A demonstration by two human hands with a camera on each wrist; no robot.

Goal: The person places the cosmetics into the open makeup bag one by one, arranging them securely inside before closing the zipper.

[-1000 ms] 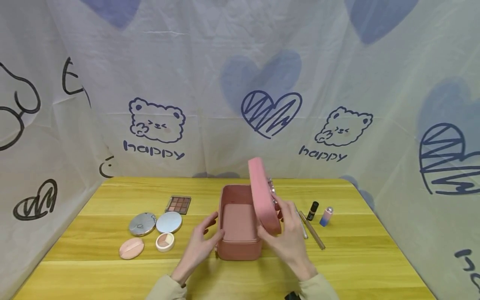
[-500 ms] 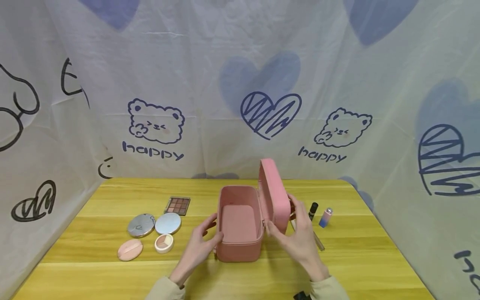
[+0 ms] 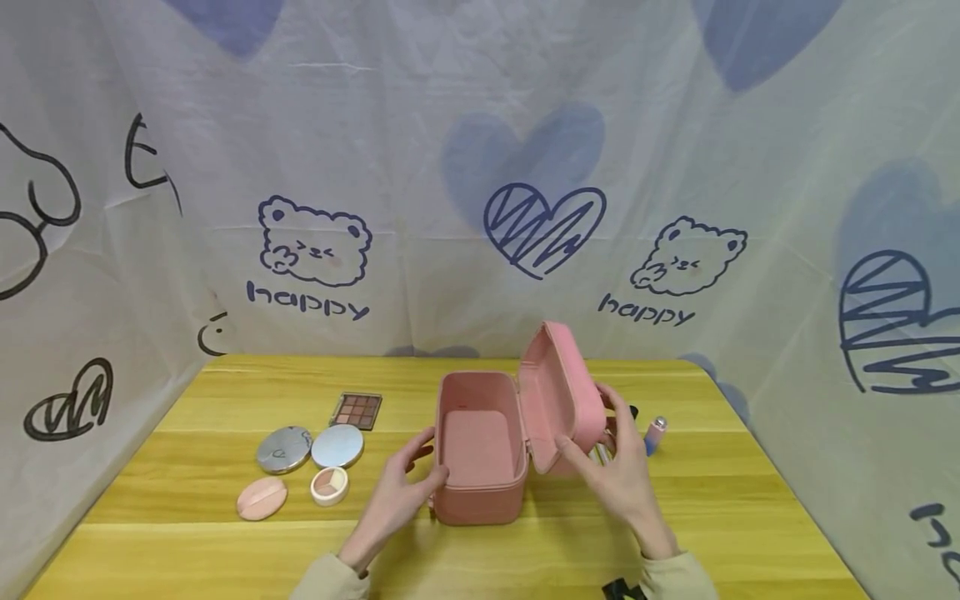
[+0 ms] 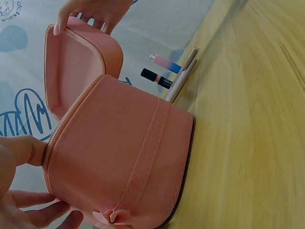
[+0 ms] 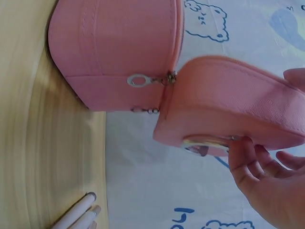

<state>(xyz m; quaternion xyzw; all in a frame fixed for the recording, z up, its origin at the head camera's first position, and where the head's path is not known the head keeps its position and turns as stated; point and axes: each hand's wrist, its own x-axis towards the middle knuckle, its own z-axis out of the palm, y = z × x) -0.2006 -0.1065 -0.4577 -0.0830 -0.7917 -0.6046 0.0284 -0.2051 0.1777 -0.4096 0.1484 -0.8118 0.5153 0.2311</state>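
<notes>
A pink zippered makeup case [image 3: 480,505] stands upright on the table with its inside bare. My left hand [image 3: 396,485] holds its left side, thumb at the front rim and fingers along the outer wall. The hinged lid [image 3: 579,385] leans out to the right. My right hand [image 3: 621,475] grips that lid, thumb on its near edge and fingers on its outer face. In the right wrist view, fingers lie by a metallic handle [image 5: 209,141] on the lid, and a zipper pull [image 5: 139,80] hangs at the hinge side.
On the wooden table [image 3: 225,558], left, lie an eyeshadow palette [image 3: 357,411], two round compacts [image 3: 285,449], a small three-colour pan [image 3: 329,486] and a powder puff [image 3: 262,498]. Right are a pink-blue tube [image 3: 655,435], a black lipstick [image 4: 156,78] and slim pens [image 4: 183,78].
My right hand has swung the lid over to the right, from above the case's opening to leaning outward. My left hand has stayed at the case's left side.
</notes>
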